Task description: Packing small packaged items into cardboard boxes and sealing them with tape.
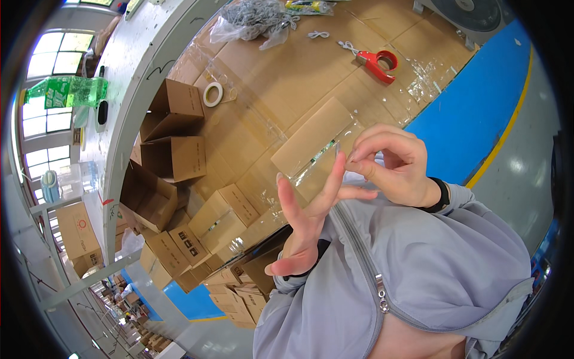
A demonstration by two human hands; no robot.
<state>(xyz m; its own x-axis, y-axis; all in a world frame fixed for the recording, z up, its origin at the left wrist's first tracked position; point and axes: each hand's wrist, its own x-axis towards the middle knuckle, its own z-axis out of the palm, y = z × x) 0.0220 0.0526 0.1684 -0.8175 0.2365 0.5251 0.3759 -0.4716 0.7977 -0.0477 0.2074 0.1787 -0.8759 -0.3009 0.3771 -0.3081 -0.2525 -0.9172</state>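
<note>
My left hand [308, 218] is raised in front of my chest with its fingers spread. Beside it, my right hand [394, 161] pinches thumb and forefinger together at the tip of a left finger. Whatever lies in that pinch, if anything, is too small to make out. Just beyond both hands is a closed cardboard carton [317, 134] with clear tape along its seam. It rests on a cardboard-covered work surface [257, 78].
A red tape dispenser [378, 64], a tape roll [213, 94], white coiled cords [318, 35] and a bag of grey cables [254, 21] lie farther off. Several open cartons [173, 158] crowd the left. A green bottle [69, 91] stands on a white shelf [140, 72].
</note>
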